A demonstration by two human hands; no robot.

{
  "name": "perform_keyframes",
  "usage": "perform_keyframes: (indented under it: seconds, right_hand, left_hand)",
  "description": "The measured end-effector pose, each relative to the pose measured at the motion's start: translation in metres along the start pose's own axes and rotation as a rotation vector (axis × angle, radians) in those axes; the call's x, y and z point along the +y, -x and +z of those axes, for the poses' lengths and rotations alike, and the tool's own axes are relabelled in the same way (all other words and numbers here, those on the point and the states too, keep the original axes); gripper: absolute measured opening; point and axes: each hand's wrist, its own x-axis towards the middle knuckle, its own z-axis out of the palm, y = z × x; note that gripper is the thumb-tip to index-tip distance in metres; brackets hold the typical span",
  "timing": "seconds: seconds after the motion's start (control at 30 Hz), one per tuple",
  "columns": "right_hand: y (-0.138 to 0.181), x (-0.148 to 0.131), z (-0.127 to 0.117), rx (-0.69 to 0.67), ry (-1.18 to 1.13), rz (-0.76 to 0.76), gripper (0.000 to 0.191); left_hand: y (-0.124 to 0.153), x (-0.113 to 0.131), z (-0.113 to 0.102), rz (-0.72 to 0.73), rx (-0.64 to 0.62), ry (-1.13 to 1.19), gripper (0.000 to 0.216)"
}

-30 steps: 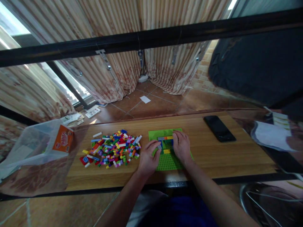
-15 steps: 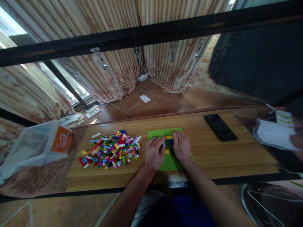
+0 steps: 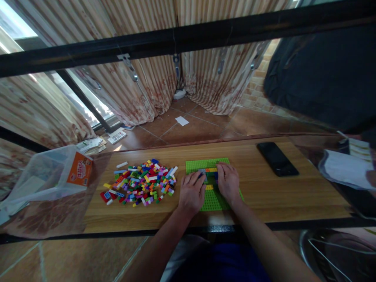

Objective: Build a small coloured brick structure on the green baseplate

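Both ends of a multicolored brick row [image 3: 210, 170] lie under fingers: left hand [image 3: 192, 194] at one, right hand [image 3: 229, 183] at the other, over a green studded baseplate [image 3: 213, 204].
The left fingers curl over the row's gray-blue end; whether they clasp a brick underneath cannot be told. The right fingers bend down at the yellow end, near a dark blue brick [image 3: 216, 176], their grip likewise hidden. A yellow brick [image 3: 208, 187] sits on the baseplate between the hands, nearer the wearer than the row. The baseplate lies on a wood-grain tabletop [image 3: 270, 203], between a loose brick pile [image 3: 147, 184] to the left and a black smartphone [image 3: 277, 158] to the right.
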Motion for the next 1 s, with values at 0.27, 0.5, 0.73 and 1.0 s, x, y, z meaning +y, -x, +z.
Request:
perform_keyframes:
  seconds: [0.27, 0.5, 0.73, 1.0]
  right_hand:
    - [0.000, 0.001, 0.001, 0.016, -0.022, -0.002, 0.039]
    - [0.001, 0.002, 0.001, 0.007, -0.014, 0.001, 0.036]
    - [0.001, 0.000, 0.002, 0.022, -0.032, -0.006, 0.032]
    - [0.002, 0.001, 0.002, 0.035, -0.037, 0.009, 0.030]
  left_hand:
    - [-0.006, 0.003, -0.001, -0.086, 0.010, -0.041, 0.024]
    - [-0.026, 0.010, -0.004, -0.104, -0.043, -0.085, 0.032]
    - [-0.030, 0.010, -0.006, -0.123, -0.055, -0.023, 0.028]
    - [-0.031, 0.001, -0.003, -0.268, -0.037, 0.164, 0.031]
